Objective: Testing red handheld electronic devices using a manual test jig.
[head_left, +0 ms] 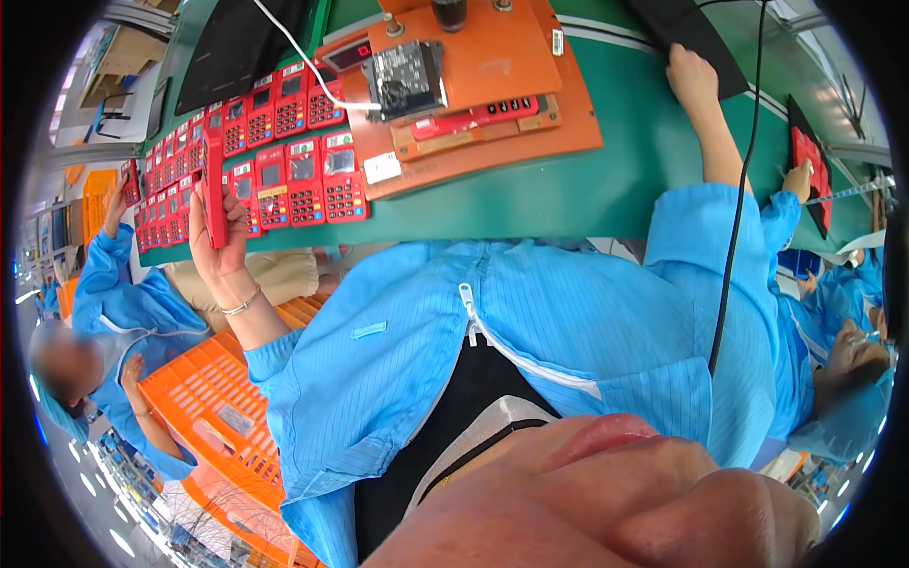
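My left hand [210, 237] grips a red payment terminal [216, 189], tilted up on edge above the rows of similar red keypad terminals [305, 189] on the green bench. My right hand [691, 78] is curled closed at the edge of a black flat panel [705, 38] on the right of the bench; what its fingers hold, if anything, is hidden. Between my hands stands an orange fixture [492, 57] with a circuit module [405, 80] and a small red digit display [350, 55]. Another red terminal [478, 117] lies in the fixture's lower slot.
A white cable [294, 43] runs to the module, and a black cable [741, 189] hangs past my right arm. Co-workers in blue sit at left [133, 322] and right [833, 350]. Orange crates [213, 398] stand at lower left. A dark screen [237, 52] lies behind the terminals.
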